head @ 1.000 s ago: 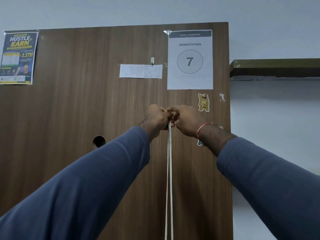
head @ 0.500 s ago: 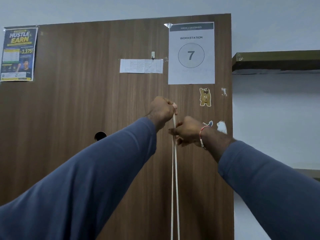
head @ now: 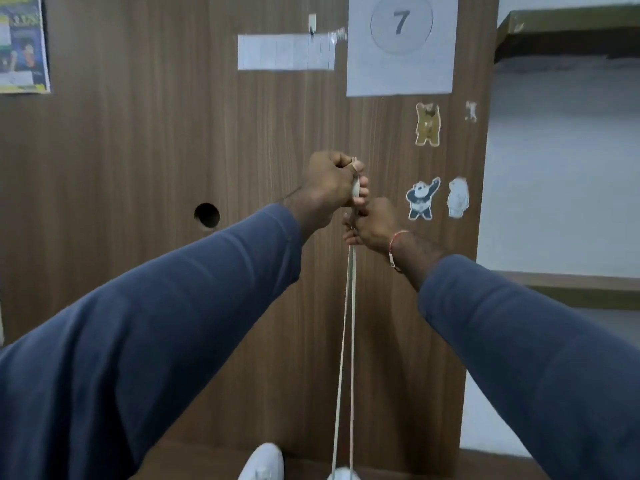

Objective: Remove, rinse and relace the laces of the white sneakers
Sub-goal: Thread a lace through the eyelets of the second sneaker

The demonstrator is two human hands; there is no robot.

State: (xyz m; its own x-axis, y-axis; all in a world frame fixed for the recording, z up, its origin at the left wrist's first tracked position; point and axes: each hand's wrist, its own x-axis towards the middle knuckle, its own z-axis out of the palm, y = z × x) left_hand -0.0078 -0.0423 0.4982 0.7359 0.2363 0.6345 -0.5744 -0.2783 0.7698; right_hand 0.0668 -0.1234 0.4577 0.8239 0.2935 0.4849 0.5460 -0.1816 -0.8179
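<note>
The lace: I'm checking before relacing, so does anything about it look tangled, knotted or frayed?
Nothing stands out. The lace runs as two straight strands from the left hand and the right hand, just below it, down to a white sneaker at the frame's bottom edge. No knot or fraying shows.

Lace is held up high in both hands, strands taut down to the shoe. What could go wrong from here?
1. The lace runs straight down to the sneaker, which is barely in view. A harder pull may lift or tip it against the other sneaker.
2. The left hand and right hand hold the strands close together. If either grip slips, a strand could fall slack.
</note>
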